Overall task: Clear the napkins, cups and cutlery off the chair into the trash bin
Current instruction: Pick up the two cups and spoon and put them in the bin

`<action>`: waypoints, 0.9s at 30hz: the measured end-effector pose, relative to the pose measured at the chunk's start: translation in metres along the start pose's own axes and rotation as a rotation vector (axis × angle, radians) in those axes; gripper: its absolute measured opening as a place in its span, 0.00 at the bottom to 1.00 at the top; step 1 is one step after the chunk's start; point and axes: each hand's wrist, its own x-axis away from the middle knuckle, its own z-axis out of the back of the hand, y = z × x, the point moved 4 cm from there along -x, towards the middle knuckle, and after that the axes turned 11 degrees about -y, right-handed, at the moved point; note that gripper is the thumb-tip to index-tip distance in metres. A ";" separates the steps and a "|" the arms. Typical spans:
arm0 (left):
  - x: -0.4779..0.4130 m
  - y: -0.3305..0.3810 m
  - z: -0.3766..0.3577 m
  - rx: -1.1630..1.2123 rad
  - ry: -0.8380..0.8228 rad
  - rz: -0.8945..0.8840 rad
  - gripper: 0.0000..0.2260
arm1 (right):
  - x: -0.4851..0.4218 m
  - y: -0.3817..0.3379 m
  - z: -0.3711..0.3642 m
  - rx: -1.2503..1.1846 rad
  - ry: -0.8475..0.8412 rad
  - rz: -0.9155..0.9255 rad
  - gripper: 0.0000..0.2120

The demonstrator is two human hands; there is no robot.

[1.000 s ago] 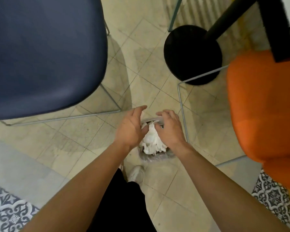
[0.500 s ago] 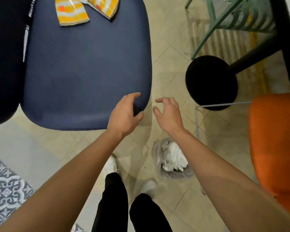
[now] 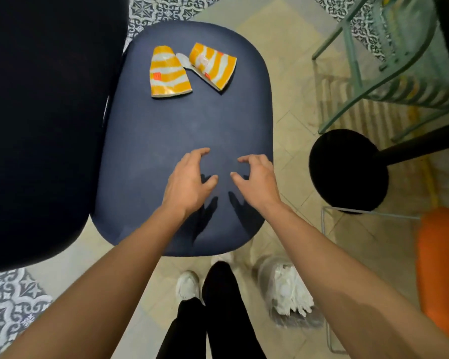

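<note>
While both hands hover empty over near half of navy chair seat, left hand and right hand loosely curled, gripping nothing, left striped cup and right striped cup lie crushed flat at far end, well apart from fingers. Pale bit between cups, maybe spoon or lid, too blurry to call. Risks imo: swipe instead of pinch shoves flat cups off far edge; pale bit drops on lift. Trash bin on floor looks stuffed with white napkins, so toss could bounce out.
</note>
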 end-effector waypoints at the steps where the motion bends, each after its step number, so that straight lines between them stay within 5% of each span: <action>1: -0.004 -0.002 0.003 -0.002 0.003 0.006 0.25 | -0.006 -0.003 0.000 0.003 -0.006 0.006 0.16; 18: -0.121 -0.019 0.058 -0.022 0.078 0.163 0.25 | -0.157 -0.034 0.028 0.065 -0.091 0.062 0.17; 27: -0.195 -0.035 0.102 -0.066 0.216 0.240 0.26 | -0.246 -0.084 0.042 0.091 -0.049 0.080 0.33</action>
